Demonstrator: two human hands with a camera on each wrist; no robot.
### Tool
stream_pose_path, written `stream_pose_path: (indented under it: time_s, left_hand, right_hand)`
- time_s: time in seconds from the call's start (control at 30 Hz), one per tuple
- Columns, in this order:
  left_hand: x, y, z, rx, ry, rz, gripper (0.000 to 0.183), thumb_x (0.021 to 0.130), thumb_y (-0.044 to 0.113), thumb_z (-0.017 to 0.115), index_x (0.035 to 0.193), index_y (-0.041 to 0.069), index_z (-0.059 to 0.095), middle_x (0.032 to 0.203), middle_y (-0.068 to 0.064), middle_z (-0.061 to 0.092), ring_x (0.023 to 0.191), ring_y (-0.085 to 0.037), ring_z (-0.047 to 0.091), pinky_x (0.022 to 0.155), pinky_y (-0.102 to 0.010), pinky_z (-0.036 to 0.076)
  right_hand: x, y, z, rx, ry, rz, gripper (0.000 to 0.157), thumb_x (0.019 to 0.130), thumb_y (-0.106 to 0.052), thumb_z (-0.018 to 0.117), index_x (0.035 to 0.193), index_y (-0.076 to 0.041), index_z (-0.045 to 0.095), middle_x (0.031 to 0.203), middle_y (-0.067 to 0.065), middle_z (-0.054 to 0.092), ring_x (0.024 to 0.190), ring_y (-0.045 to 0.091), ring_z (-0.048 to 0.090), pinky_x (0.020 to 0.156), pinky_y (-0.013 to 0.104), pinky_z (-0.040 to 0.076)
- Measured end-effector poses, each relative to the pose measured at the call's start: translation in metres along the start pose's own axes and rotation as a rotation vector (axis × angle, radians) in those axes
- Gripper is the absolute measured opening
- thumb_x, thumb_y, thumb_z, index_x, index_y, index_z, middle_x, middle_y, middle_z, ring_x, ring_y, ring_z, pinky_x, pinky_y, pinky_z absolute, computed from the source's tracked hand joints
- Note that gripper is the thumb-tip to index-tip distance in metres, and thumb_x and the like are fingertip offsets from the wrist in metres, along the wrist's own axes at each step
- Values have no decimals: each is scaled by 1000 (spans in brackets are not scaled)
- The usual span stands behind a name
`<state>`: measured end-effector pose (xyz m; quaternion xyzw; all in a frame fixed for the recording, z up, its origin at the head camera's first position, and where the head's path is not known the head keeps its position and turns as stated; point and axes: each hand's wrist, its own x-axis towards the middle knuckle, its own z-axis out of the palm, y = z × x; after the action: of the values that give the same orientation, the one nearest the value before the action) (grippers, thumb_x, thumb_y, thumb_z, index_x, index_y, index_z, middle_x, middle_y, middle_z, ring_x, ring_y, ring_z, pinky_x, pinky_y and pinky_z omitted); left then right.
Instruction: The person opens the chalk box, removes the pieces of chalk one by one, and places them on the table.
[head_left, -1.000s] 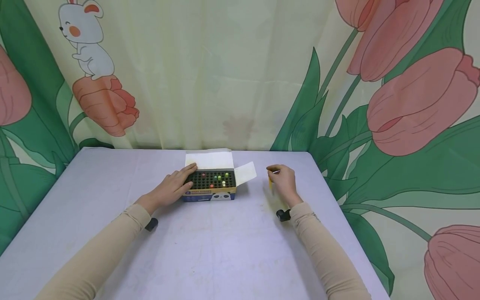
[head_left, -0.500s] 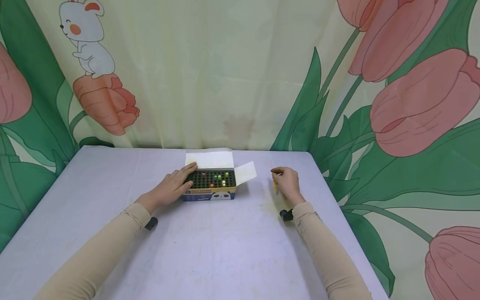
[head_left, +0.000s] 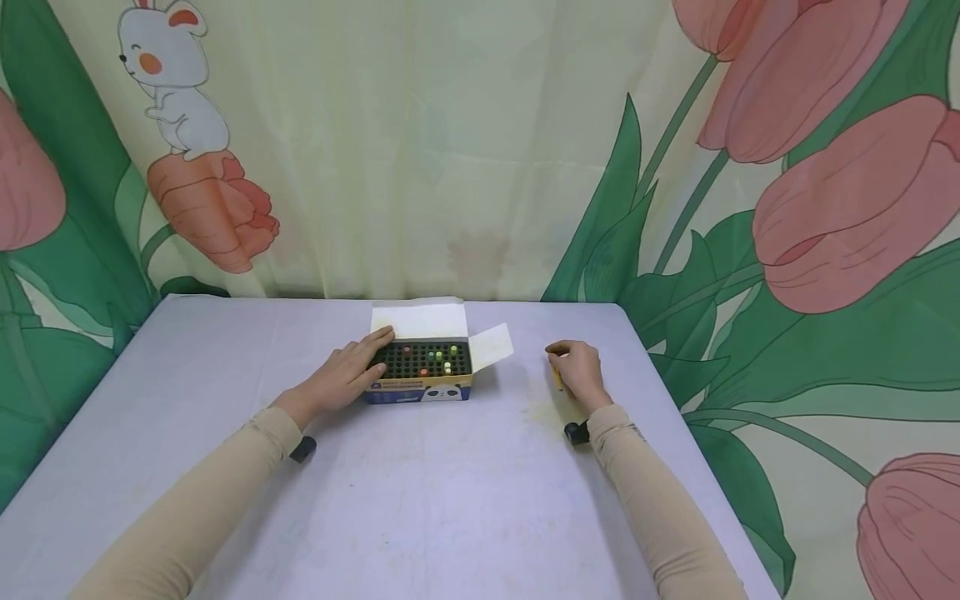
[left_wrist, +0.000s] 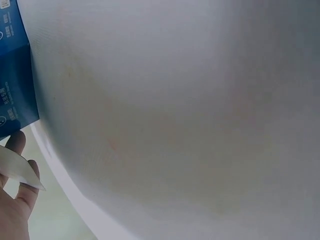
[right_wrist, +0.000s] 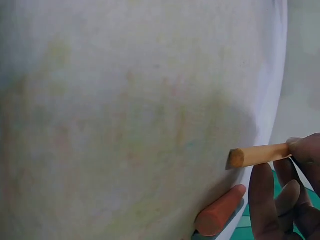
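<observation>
A blue and yellow cardboard box point(head_left: 401, 393) with a panda print stands at the far middle of the table. Its black insert has rows of round holes, with several coloured chalk sticks point(head_left: 438, 356) in some of them. My left hand point(head_left: 333, 379) rests on the box's left end, fingers extended to the back corner, thumb near the front rim; a white flap point(left_wrist: 17, 169) shows among its fingers in the left wrist view. To the right of the box, my right hand point(head_left: 579, 371) pinches a yellow-orange chalk point(right_wrist: 260, 155). Beneath it an orange-red chalk point(right_wrist: 219, 212) lies on the table.
The box's white lid point(head_left: 420, 319) stands up at the back, and a white side flap point(head_left: 491, 346) sticks out right. Colour smudges mark the white tablecloth point(head_left: 427, 500). A printed curtain point(head_left: 360, 167) hangs behind the table.
My right hand has shifted slightly right and toward me, lower over the table, and the yellow-orange chalk in it has tilted. My left hand and the box keep their place.
</observation>
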<state>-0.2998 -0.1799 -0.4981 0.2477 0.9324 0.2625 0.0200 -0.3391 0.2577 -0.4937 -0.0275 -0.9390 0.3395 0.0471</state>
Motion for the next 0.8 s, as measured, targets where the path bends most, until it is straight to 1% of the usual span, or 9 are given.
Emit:
stream_pose_path:
  time_s: [0.1,0.23,0.3,0.37,0.5,0.57,0.67,0.73,0.8]
  left_hand:
    - [-2,0,1,-6,11,-7,64,112,44,36,168,18,18,175,-3,14,144,-44,38,112,-74,24]
    - [-2,1,1,-17,13,1,63,113,44,36,168,19,18,175,-1,13,145,-43,37,112,-73,23]
    - [0,2,1,-19,10,5,63,112,45,35,168,20,17,175,0,13,145,-42,37,113,-73,23]
    - [1,1,0,-19,12,8,64,112,46,35,168,21,17,175,0,13,145,-42,37,112,-72,24]
    - [2,0,1,-15,19,12,64,112,47,35,168,21,17,175,0,14,144,-41,38,112,-71,25]
    - [2,-1,1,-15,18,13,64,112,47,35,168,21,17,175,0,13,145,-42,37,112,-71,25]
    - [2,-1,1,-15,11,10,64,112,47,35,168,22,16,175,0,13,146,-43,36,112,-72,24]
    - [2,-1,1,-18,6,8,64,112,46,35,168,21,16,175,0,12,147,-43,35,113,-72,23]
    - [2,-1,1,-18,5,9,64,112,45,35,168,21,16,175,0,12,147,-44,34,113,-73,23]
  right_hand:
    - [1,3,3,-19,-13,10,24,101,-19,64,117,-11,79,120,13,74,101,30,66,85,41,53]
    - [3,4,3,-59,-8,41,24,101,-22,63,117,-15,80,116,11,75,76,24,64,66,34,50]
    - [3,5,0,-72,-5,60,25,101,-22,62,118,-16,79,116,11,75,68,23,61,60,33,47]
    - [4,5,-1,-75,-8,70,25,101,-22,61,119,-17,79,118,11,74,67,22,59,58,31,45]
    - [4,5,-4,-56,-5,80,25,101,-22,60,118,-15,78,118,13,73,62,21,60,54,31,47]
    - [5,6,-5,-44,-8,95,25,101,-21,60,118,-15,78,116,14,73,54,19,59,49,30,47]
    - [5,8,-4,-35,-11,115,26,100,-21,60,118,-14,77,115,15,73,49,17,57,45,30,48]
    - [4,10,-4,-36,-6,115,26,100,-21,60,118,-13,77,116,16,73,52,18,59,45,30,48]
    - [4,12,-4,-50,7,102,25,100,-21,61,118,-13,77,117,15,73,61,20,61,52,29,49]
